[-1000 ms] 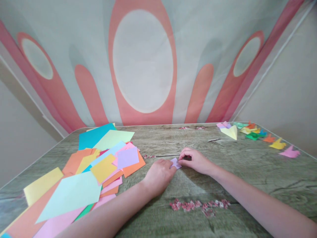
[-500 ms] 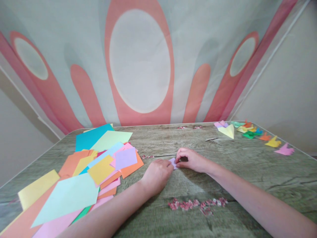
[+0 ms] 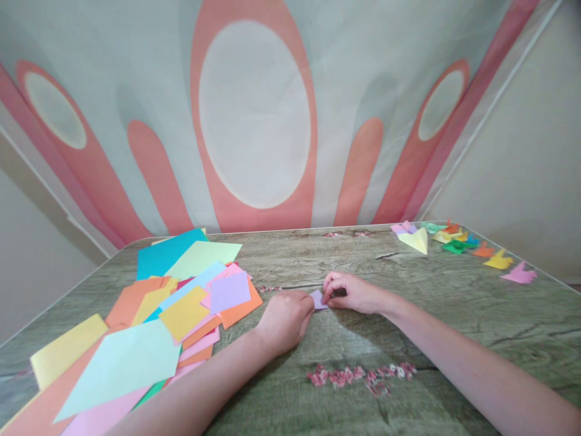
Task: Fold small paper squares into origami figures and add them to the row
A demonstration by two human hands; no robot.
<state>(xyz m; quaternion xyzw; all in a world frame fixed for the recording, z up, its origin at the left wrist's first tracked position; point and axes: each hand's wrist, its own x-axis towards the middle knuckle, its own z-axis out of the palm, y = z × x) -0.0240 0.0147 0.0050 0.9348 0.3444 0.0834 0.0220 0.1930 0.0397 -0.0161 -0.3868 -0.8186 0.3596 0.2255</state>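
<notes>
A small piece of light purple paper [image 3: 318,300], apparently folded, lies on the table between my two hands. Its left part is hidden by my left hand [image 3: 285,318], whose curled fingers press together at that side. From the right, my right hand [image 3: 345,293] pinches the paper's edge between thumb and fingertips. How the folds run under the fingers is too small to make out.
Left of my hands spreads a pile of coloured paper sheets [image 3: 122,360], with a purple square [image 3: 229,292] on top nearby. Folded paper figures, among them a pink one [image 3: 519,274], line the far right table edge. The wood-grain table [image 3: 436,284] has printed flowers.
My left hand has shifted slightly left, and more of the purple paper shows between the hands. My right hand keeps its pinch. The view has moved a little.
</notes>
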